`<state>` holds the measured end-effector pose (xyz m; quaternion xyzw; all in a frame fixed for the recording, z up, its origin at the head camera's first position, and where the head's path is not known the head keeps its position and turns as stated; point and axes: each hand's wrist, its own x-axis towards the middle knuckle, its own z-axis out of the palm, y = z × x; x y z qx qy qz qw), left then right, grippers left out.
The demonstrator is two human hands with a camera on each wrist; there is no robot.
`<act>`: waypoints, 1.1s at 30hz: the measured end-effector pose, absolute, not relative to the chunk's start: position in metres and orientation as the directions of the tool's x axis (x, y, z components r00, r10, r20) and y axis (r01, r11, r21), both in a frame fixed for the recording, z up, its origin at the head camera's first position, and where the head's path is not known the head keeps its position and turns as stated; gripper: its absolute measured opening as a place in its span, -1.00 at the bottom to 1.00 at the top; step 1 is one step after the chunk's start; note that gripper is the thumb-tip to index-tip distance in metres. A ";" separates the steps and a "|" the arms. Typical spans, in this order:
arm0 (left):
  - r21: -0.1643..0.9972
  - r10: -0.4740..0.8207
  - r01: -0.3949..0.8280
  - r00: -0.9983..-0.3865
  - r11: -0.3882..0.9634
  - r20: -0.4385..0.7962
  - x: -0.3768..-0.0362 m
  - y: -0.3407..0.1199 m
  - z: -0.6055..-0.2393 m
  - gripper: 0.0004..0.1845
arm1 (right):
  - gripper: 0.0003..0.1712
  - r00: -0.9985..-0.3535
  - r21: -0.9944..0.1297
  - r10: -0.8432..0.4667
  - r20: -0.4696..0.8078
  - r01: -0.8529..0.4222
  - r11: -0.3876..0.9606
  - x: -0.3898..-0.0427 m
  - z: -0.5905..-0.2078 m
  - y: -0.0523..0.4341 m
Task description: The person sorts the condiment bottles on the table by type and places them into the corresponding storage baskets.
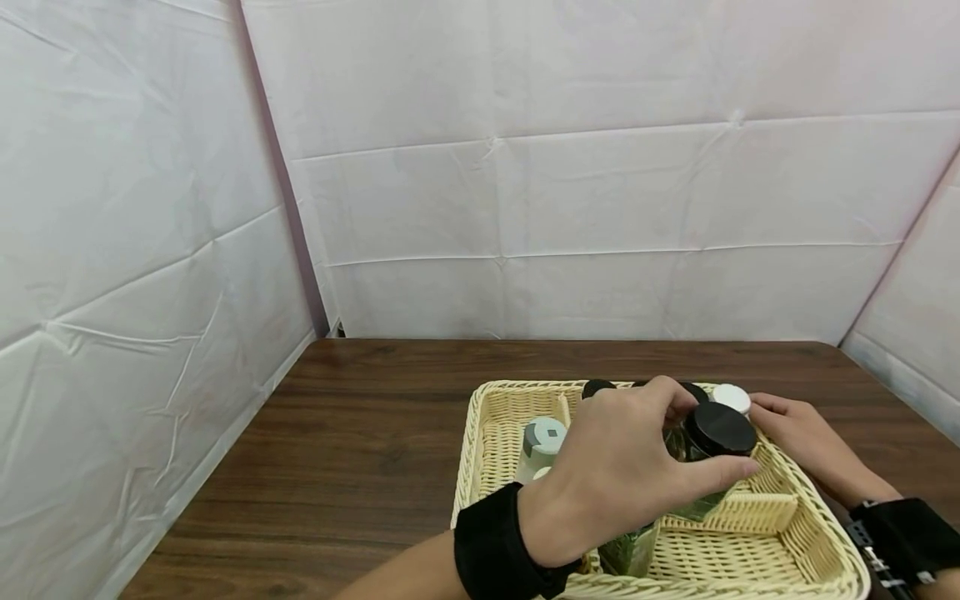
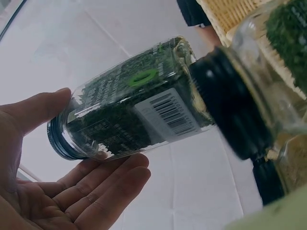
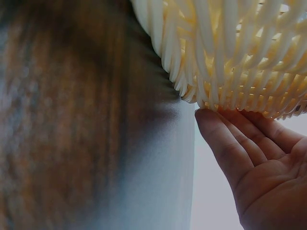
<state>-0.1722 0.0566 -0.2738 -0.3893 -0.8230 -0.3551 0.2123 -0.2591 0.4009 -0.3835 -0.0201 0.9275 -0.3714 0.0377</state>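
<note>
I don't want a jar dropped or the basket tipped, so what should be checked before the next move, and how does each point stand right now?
1. Left hand grips the black-lidded glass jar of green herbs: ok; thumb and fingers lie round it in the left wrist view.
2. Jar lid is on: ok.
3. Right hand steadies the cream woven plastic basket: ok; fingertips touch its outer wall.
4. Basket sits flat on the dark wooden table: cannot tell; its underside looks raised in the right wrist view.
5. Neighbouring jars are apart from the held one: not ok; another black-capped jar crowds it.
</note>
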 end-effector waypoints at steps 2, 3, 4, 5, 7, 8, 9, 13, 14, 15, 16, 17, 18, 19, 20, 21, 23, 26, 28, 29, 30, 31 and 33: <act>0.416 0.488 0.794 -0.603 0.444 0.630 -0.172 0.059 -0.276 -0.51 | -0.13 -0.996 -0.687 -0.062 -0.062 -0.003 0.726 -0.260 -0.383 0.401; 0.413 0.485 0.794 -0.603 0.447 0.634 -0.171 0.060 -0.277 -0.51 | -0.13 -0.996 -0.686 -0.061 -0.067 0.002 0.728 -0.260 -0.383 0.401; 0.410 0.481 0.794 -0.601 0.450 0.638 -0.171 0.060 -0.277 -0.51 | -0.12 -0.996 -0.681 -0.059 -0.069 0.004 0.732 -0.261 -0.383 0.401; 0.403 0.477 0.798 -0.594 0.448 0.648 -0.171 0.061 -0.278 -0.52 | -0.12 -0.996 -0.678 -0.058 -0.072 0.006 0.735 -0.261 -0.383 0.402; 0.394 0.470 0.806 -0.582 0.441 0.664 -0.171 0.063 -0.279 -0.53 | -0.11 -0.995 -0.675 -0.059 -0.075 0.007 0.737 -0.262 -0.382 0.402; 0.385 0.466 0.810 -0.574 0.442 0.673 -0.171 0.063 -0.280 -0.53 | -0.10 -0.995 -0.677 -0.060 -0.078 0.009 0.736 -0.262 -0.382 0.402; 0.377 0.463 0.815 -0.565 0.439 0.683 -0.171 0.064 -0.281 -0.54 | -0.08 -0.995 -0.678 -0.063 -0.083 0.010 0.735 -0.262 -0.382 0.402; 0.366 0.475 0.827 -0.549 0.426 0.688 -0.169 0.067 -0.282 -0.57 | 0.02 -0.993 -0.698 -0.081 -0.085 0.002 0.716 -0.260 -0.383 0.402; 0.363 0.484 0.829 -0.547 0.425 0.683 -0.169 0.067 -0.282 -0.58 | 0.03 -0.993 -0.704 -0.087 -0.082 -0.004 0.710 -0.260 -0.383 0.402; 0.361 0.497 0.830 -0.547 0.425 0.673 -0.168 0.068 -0.283 -0.58 | 0.03 -0.993 -0.713 -0.094 -0.078 -0.010 0.701 -0.259 -0.384 0.402; 0.363 0.509 0.829 -0.550 0.425 0.662 -0.168 0.069 -0.283 -0.57 | 0.02 -0.992 -0.722 -0.101 -0.073 -0.017 0.692 -0.258 -0.384 0.402; 0.365 0.523 0.826 -0.557 0.429 0.646 -0.167 0.069 -0.283 -0.56 | -0.01 -0.992 -0.728 -0.108 -0.066 -0.027 0.685 -0.258 -0.384 0.402; 0.366 0.537 0.824 -0.561 0.432 0.630 -0.167 0.070 -0.283 -0.53 | -0.04 -0.992 -0.733 -0.116 -0.059 -0.036 0.680 -0.257 -0.385 0.401; 0.366 0.548 0.823 -0.564 0.435 0.618 -0.167 0.070 -0.284 -0.52 | -0.06 -0.992 -0.731 -0.115 -0.052 -0.041 0.681 -0.257 -0.385 0.401; 0.373 0.556 0.819 -0.571 0.436 0.604 -0.167 0.071 -0.285 -0.50 | -0.09 -0.993 -0.729 -0.113 -0.045 -0.045 0.683 -0.256 -0.386 0.401; 0.376 0.563 0.817 -0.574 0.437 0.594 -0.167 0.072 -0.285 -0.49 | -0.11 -0.993 -0.723 -0.109 -0.038 -0.048 0.689 -0.256 -0.386 0.401; 0.382 0.572 0.811 -0.584 0.443 0.576 -0.168 0.073 -0.287 -0.48 | -0.14 -0.994 -0.713 -0.101 -0.028 -0.051 0.699 -0.256 -0.386 0.400; 0.388 0.574 0.804 -0.594 0.450 0.564 -0.169 0.074 -0.289 -0.50 | -0.15 -0.996 -0.698 -0.085 -0.023 -0.044 0.715 -0.257 -0.385 0.400; 0.386 0.572 0.801 -0.597 0.457 0.563 -0.169 0.075 -0.290 -0.52 | -0.15 -0.996 -0.696 -0.081 -0.024 -0.042 0.717 -0.258 -0.385 0.400; 0.387 0.570 0.797 -0.602 0.463 0.559 -0.169 0.075 -0.290 -0.53 | -0.16 -0.997 -0.694 -0.080 -0.023 -0.042 0.719 -0.259 -0.385 0.401; 0.388 0.570 0.795 -0.606 0.467 0.555 -0.170 0.075 -0.290 -0.53 | -0.17 -0.997 -0.690 -0.077 -0.020 -0.042 0.723 -0.259 -0.385 0.401; 0.388 0.570 0.793 -0.608 0.470 0.553 -0.170 0.075 -0.290 -0.54 | -0.18 -0.997 -0.688 -0.076 -0.016 -0.045 0.724 -0.259 -0.385 0.401; 0.384 0.568 0.784 -0.619 0.487 0.542 -0.169 0.075 -0.291 -0.55 | -0.18 -0.997 -0.692 -0.078 -0.015 -0.046 0.721 -0.259 -0.385 0.401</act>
